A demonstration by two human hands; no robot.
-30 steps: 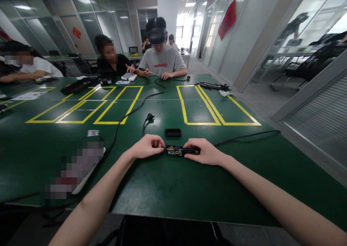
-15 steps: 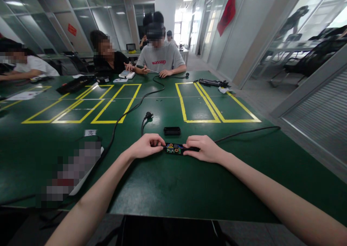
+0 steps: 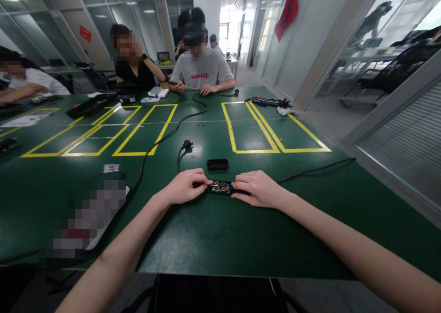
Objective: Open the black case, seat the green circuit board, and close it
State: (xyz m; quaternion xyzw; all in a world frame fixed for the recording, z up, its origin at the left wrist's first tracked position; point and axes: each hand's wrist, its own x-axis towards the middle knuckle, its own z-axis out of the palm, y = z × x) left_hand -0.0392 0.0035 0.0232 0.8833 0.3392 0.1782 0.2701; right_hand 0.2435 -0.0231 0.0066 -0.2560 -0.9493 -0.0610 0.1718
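Note:
A small black device with its cover off (image 3: pixel 221 187) lies on the green table (image 3: pixel 213 239), its coloured parts and circuit board showing. My left hand (image 3: pixel 186 186) is closed on its left end in a pinch. My right hand (image 3: pixel 259 188) rests closed over its right end, fingers curled on the casing. A black cable (image 3: pixel 310 169) runs from under my right hand toward the right table edge. A black rectangular cover (image 3: pixel 217 164) lies just beyond the device, apart from both hands.
A black plug with cord (image 3: pixel 185 145) lies beyond my left hand. Yellow tape rectangles (image 3: pixel 262 133) mark the table. A pixelated object (image 3: pixel 86 219) sits at the left. Several people sit at the far side; a black tool (image 3: pixel 268 102) lies at the far right.
My hands have drawn slightly closer over the device, covering more of it. The view has shifted a little; the device stays in place.

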